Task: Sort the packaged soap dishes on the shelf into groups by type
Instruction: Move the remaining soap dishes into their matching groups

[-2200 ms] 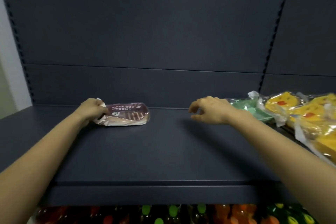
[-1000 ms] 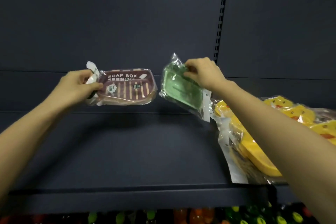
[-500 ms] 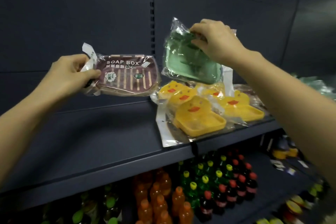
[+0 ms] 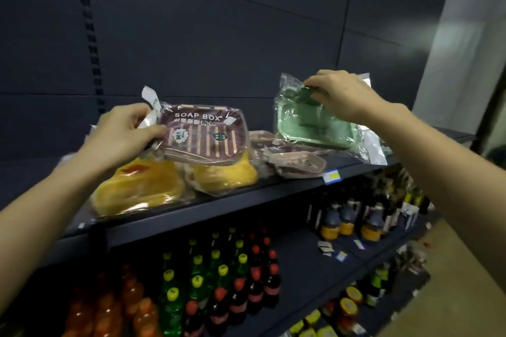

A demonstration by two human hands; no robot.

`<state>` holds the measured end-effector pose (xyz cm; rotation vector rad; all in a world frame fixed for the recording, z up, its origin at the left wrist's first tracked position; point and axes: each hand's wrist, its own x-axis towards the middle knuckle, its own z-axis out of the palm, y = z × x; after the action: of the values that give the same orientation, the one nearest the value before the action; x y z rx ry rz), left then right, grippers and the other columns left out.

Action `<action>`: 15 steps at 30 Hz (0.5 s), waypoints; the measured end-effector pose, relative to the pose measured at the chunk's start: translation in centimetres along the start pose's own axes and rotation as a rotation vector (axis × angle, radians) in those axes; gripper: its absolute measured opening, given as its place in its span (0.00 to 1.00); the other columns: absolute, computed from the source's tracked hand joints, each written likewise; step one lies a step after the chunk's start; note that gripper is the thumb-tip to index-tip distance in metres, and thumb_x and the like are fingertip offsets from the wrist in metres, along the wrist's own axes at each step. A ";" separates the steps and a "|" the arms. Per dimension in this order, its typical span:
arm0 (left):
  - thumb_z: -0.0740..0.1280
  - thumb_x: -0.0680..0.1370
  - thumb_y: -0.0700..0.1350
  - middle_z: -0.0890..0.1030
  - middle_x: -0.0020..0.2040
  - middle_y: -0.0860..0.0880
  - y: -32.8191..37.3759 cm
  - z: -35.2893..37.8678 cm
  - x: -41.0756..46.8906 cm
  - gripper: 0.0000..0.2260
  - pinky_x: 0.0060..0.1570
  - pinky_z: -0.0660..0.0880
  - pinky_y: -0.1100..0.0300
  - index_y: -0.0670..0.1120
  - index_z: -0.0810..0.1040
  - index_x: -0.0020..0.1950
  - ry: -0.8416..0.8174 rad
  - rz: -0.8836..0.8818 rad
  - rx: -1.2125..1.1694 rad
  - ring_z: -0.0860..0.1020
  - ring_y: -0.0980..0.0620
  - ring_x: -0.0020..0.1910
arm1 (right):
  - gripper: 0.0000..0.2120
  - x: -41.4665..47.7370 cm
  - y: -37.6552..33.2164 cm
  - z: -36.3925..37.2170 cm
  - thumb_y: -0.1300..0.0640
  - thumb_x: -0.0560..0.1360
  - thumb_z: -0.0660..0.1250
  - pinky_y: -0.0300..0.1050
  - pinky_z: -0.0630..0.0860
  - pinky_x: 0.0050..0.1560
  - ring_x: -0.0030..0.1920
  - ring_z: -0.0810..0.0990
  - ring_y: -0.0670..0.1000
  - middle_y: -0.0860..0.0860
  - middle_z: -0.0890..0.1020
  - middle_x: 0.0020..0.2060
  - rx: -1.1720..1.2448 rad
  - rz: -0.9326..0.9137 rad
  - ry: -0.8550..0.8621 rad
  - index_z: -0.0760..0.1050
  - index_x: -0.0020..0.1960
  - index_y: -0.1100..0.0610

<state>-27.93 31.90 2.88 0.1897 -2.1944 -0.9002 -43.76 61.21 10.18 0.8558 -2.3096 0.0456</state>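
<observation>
- Left hand (image 4: 120, 133): grips the end of the maroon "SOAP BOX" soap dish package (image 4: 204, 137), held above the yellow soap dish packages (image 4: 142, 189) lying on the shelf (image 4: 246, 197).
- Right hand (image 4: 342, 96): pinches the top of the green soap dish package (image 4: 309, 124), held above the shelf.
- Pink soap dish package (image 4: 293, 163): lies on the shelf between both.

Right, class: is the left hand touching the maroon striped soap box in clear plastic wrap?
Touching: the head view shows the left hand pinching the maroon striped soap box, thumb lying across its clear wrapper.
</observation>
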 end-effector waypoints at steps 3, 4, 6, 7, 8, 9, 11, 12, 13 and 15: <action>0.69 0.70 0.43 0.69 0.30 0.41 2.6 4.8 -0.2 0.14 0.31 0.57 0.56 0.36 0.68 0.34 -0.015 0.008 -0.006 0.64 0.47 0.31 | 0.16 -1.8 4.9 0.6 0.59 0.79 0.57 0.56 0.72 0.53 0.58 0.75 0.64 0.55 0.76 0.60 -0.016 0.024 -0.006 0.71 0.66 0.54; 0.69 0.71 0.41 0.67 0.29 0.43 3.4 6.3 -0.1 0.14 0.30 0.56 0.56 0.38 0.66 0.31 -0.021 0.011 0.002 0.62 0.47 0.30 | 0.16 -2.4 6.5 0.8 0.59 0.79 0.57 0.55 0.71 0.53 0.58 0.75 0.64 0.54 0.76 0.61 -0.022 0.034 -0.011 0.71 0.67 0.54; 0.69 0.71 0.41 0.65 0.27 0.44 5.1 9.3 0.3 0.15 0.31 0.57 0.55 0.40 0.64 0.30 -0.042 0.025 0.017 0.62 0.47 0.30 | 0.16 -3.5 9.5 1.2 0.59 0.80 0.57 0.54 0.71 0.53 0.59 0.74 0.63 0.54 0.76 0.61 -0.037 0.051 -0.029 0.71 0.67 0.55; 0.69 0.70 0.42 0.66 0.28 0.44 5.9 10.7 0.5 0.15 0.33 0.58 0.56 0.38 0.65 0.31 -0.049 0.037 0.023 0.62 0.47 0.31 | 0.16 -4.0 11.0 1.4 0.59 0.80 0.57 0.54 0.70 0.53 0.59 0.74 0.63 0.54 0.76 0.61 -0.043 0.061 -0.034 0.71 0.67 0.55; 0.68 0.69 0.43 0.66 0.30 0.42 6.7 12.1 0.8 0.15 0.34 0.58 0.56 0.35 0.66 0.33 -0.055 0.045 0.024 0.63 0.48 0.32 | 0.16 -4.5 12.4 1.5 0.59 0.80 0.58 0.54 0.71 0.53 0.59 0.74 0.63 0.54 0.76 0.61 -0.048 0.075 -0.033 0.71 0.67 0.55; 0.68 0.70 0.42 0.66 0.31 0.42 7.5 13.5 1.1 0.15 0.34 0.58 0.56 0.33 0.66 0.35 -0.063 0.050 0.026 0.64 0.48 0.32 | 0.16 -5.0 13.8 1.6 0.59 0.80 0.58 0.54 0.71 0.53 0.59 0.75 0.63 0.54 0.76 0.61 -0.053 0.091 -0.030 0.71 0.67 0.55; 0.68 0.70 0.40 0.65 0.30 0.43 8.9 16.4 1.7 0.14 0.33 0.57 0.56 0.34 0.66 0.34 -0.081 0.059 0.039 0.63 0.48 0.32 | 0.17 -5.9 16.4 2.0 0.58 0.80 0.58 0.52 0.71 0.52 0.59 0.75 0.62 0.53 0.76 0.62 -0.069 0.122 -0.031 0.70 0.67 0.55; 0.68 0.70 0.40 0.65 0.30 0.44 9.5 17.7 2.1 0.13 0.33 0.57 0.56 0.35 0.66 0.33 -0.097 0.064 0.049 0.63 0.48 0.32 | 0.17 -6.3 17.7 2.3 0.58 0.80 0.58 0.52 0.71 0.50 0.59 0.75 0.62 0.53 0.76 0.62 -0.082 0.130 -0.036 0.70 0.68 0.54; 0.68 0.70 0.41 0.65 0.31 0.44 10.0 19.0 2.4 0.14 0.33 0.57 0.56 0.35 0.67 0.34 -0.113 0.065 0.055 0.63 0.48 0.33 | 0.17 -6.7 18.9 2.7 0.58 0.80 0.58 0.51 0.70 0.48 0.59 0.75 0.62 0.53 0.76 0.62 -0.095 0.133 -0.046 0.70 0.68 0.54; 0.69 0.70 0.42 0.68 0.33 0.41 10.8 21.3 3.3 0.14 0.34 0.60 0.56 0.31 0.70 0.37 -0.132 0.058 0.057 0.66 0.47 0.34 | 0.16 -7.1 21.2 3.5 0.58 0.80 0.58 0.48 0.68 0.45 0.58 0.76 0.61 0.52 0.76 0.61 -0.109 0.135 -0.061 0.71 0.67 0.53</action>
<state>-43.51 50.34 1.73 0.0961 -2.3366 -0.8390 -54.31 80.99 7.19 0.6540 -2.4003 -0.0475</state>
